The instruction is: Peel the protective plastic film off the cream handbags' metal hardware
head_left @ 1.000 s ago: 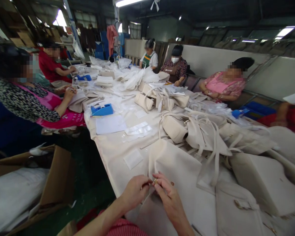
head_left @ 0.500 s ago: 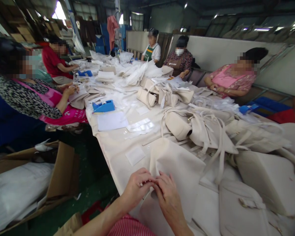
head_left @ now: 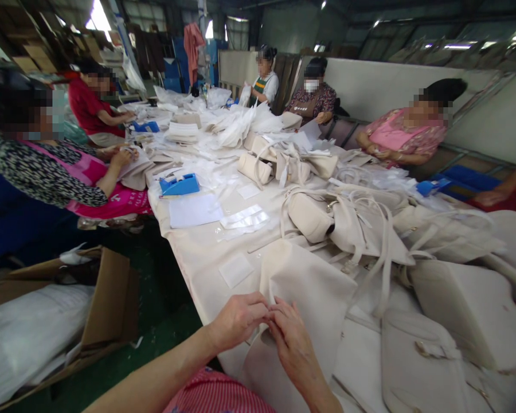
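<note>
A large smooth cream leather-look bag point(head_left: 309, 281) lies close in front of me on the table. My left hand point(head_left: 242, 316) and my right hand point(head_left: 293, 338) meet at its near edge, fingertips touching. Both are closed in a pinch, with thumbs and fingers bent together. Whatever sits between the fingertips is too small or too covered to make out. A small white square sheet point(head_left: 236, 270) rests on the table just beyond my left hand. Right of my right hand lies a flat cream bag with a metal clasp point(head_left: 421, 361).
Cream bags with straps point(head_left: 348, 223) are heaped at the right. A blue tape dispenser point(head_left: 179, 184) stands beside white sheets point(head_left: 195, 211). Below the table's left edge is an open cardboard box point(head_left: 112, 298) with white plastic inside. Several co-workers sit around the table.
My hands stay together at the bag's edge, fingers shifting slightly. The view has moved a little. At the far right, a co-worker's hand has come into view.
</note>
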Demonstrator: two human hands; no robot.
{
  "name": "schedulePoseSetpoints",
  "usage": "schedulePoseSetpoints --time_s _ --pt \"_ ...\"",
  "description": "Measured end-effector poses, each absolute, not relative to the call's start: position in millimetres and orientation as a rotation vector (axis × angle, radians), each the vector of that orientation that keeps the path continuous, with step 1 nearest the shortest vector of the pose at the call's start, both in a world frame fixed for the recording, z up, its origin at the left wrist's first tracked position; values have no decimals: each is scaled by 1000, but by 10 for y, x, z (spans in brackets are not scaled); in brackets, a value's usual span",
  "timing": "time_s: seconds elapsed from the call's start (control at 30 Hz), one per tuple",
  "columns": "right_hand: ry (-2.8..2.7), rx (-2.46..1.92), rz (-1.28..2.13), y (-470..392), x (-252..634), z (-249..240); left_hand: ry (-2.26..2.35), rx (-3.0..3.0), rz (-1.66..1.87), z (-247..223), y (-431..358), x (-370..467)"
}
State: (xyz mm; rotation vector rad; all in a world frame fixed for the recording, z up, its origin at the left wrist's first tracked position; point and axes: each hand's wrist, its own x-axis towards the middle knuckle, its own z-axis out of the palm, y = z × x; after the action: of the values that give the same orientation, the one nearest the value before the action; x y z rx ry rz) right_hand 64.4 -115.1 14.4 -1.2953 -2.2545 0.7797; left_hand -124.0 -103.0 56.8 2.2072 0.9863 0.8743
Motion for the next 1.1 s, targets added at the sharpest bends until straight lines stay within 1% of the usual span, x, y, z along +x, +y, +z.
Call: schedulePoseSetpoints --time_s 0.17,0.37,0.5,0.57,0.67,0.73,0.93,1.1 --pt "-2204 -1338 865 -1149 635 198 1012 2250 770 533 -965 -1235" --pt "-1977 -1399 1026 -1148 587 230 1124 2412 606 516 -988 -1241" --pt "-1805 -1433 1190 -1120 588 237 1204 2194 489 524 -1091 -1320" --pt "-1740 -1439 1224 -1119 574 246 1296 1915 586 527 -1132 -1327" --pt "-1665 -1438 1182 -1149 514 268 1410 1440 798 541 -1156 -1247" --pt "-1657 -1432 1145 -1178 467 279 1425 1246 863 550 -1155 -1159" --pt "-1743 -1446 1054 -1213 446 225 1526 1138 926 499 -1168 -1018" --pt "-1910 -1411 928 -1207 499 127 1423 1339 954 464 -1176 -1044"
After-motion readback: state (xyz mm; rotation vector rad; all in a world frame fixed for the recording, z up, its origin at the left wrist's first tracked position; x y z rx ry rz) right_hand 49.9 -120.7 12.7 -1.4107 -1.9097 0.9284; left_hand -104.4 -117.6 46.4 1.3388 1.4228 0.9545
